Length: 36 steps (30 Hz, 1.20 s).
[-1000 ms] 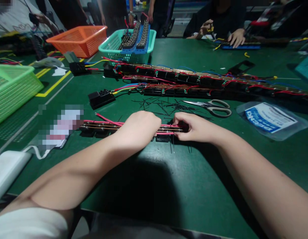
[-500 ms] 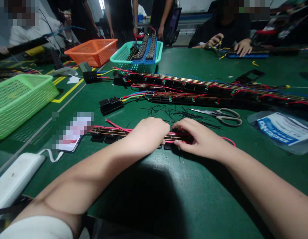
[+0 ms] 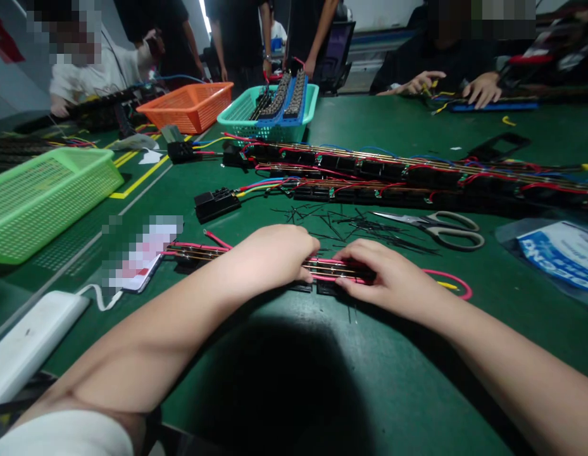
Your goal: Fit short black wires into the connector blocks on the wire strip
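Observation:
A narrow strip of black modules with brass-coloured rods and red wires [image 3: 329,268] lies crosswise in front of me. My left hand [image 3: 279,256] is curled over its middle, thumb at the near side and fingertips over the far edge. Just to the right, my right hand [image 3: 374,269] clasps the strip between thumb and fingers. Between the hands a short stretch of rods and wire shows. A red wire loop with a yellow piece [image 3: 448,285] sticks out beyond my right wrist. Cut black cable-tie pieces [image 3: 360,225] and scissors [image 3: 452,229] lie behind my hands.
Longer wired strips [image 3: 369,166] run across the table behind the scissors. A phone [image 3: 142,259] and a white power bank [image 3: 37,335] lie left. Green [image 3: 51,202], orange [image 3: 189,107] and teal [image 3: 265,120] baskets stand further back. A plastic bag [image 3: 559,253] lies right; co-workers are across the table.
The view has shifted a little, moving the background rightward. My left hand has moved slightly left along the strip, widening the gap to my right hand. More of the rods shows between them.

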### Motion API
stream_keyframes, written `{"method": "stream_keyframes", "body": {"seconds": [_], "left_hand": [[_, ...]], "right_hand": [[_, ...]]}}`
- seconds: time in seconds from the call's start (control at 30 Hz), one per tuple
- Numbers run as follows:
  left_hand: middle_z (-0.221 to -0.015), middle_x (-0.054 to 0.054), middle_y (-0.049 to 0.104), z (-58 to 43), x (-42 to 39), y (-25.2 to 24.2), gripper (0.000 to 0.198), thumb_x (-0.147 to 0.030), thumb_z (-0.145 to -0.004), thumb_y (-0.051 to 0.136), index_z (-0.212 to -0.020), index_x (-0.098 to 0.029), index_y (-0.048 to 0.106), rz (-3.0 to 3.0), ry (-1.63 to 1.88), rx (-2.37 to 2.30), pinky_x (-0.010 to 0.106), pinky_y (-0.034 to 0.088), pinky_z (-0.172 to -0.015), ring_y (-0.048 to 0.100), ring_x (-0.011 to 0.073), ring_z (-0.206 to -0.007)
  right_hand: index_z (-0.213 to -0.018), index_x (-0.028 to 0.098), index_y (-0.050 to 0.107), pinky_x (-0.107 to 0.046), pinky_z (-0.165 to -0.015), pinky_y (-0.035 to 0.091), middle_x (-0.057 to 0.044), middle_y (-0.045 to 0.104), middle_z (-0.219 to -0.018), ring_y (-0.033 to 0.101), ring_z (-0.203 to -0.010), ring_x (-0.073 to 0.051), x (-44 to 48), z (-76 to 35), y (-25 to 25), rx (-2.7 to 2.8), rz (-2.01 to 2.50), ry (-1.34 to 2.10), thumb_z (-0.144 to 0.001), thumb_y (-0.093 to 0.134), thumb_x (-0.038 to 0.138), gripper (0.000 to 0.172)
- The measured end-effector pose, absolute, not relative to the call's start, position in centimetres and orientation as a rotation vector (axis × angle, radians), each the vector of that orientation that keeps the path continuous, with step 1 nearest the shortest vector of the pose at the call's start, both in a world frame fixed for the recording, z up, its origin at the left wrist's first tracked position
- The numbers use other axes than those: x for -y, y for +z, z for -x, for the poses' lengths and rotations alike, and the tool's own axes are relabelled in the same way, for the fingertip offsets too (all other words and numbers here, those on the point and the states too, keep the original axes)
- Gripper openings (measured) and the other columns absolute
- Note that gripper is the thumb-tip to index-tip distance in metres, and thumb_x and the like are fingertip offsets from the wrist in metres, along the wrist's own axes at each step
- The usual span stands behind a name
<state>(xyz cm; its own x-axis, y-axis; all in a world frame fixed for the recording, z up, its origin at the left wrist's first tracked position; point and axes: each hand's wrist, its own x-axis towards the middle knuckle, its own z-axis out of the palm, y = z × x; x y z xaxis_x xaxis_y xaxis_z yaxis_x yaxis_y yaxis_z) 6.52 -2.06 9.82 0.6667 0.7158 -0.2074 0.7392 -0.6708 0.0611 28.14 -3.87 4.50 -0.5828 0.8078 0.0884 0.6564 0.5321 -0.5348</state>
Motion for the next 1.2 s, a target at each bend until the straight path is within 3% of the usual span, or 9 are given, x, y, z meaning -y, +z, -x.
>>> {"method": "stream_keyframes", "body": {"seconds": [0.4,1.2], "left_hand": [[-0.090,0.006,0.070,-6.0,2.6,10.4,0.025,-0.038,-0.085,0.057,-0.104,-0.024,0.064,-2.684,-0.378,-1.305,0.030,0.047,-0.067,0.066,0.0233,-0.080],[-0.093,0.006,0.067,-6.2,3.3,10.6,0.024,-0.037,-0.086,0.054,-0.103,-0.023,0.064,-2.715,-0.385,-1.356,0.030,0.046,-0.066,0.065,0.0226,-0.081]], "right_hand": [[-0.098,0.021,0.063,-0.036,-0.078,0.050,-0.006,0.065,-0.094,0.061,-0.090,-0.023,3.7,-28.4,3.9,2.451,1.178,0.603,-0.082,0.063,0.028,0.018],[-0.099,0.019,0.065,-0.036,-0.080,0.050,-0.007,0.065,-0.095,0.061,-0.091,-0.022,3.9,-28.2,3.9,2.424,1.193,0.620,-0.082,0.064,0.029,0.020]]}}
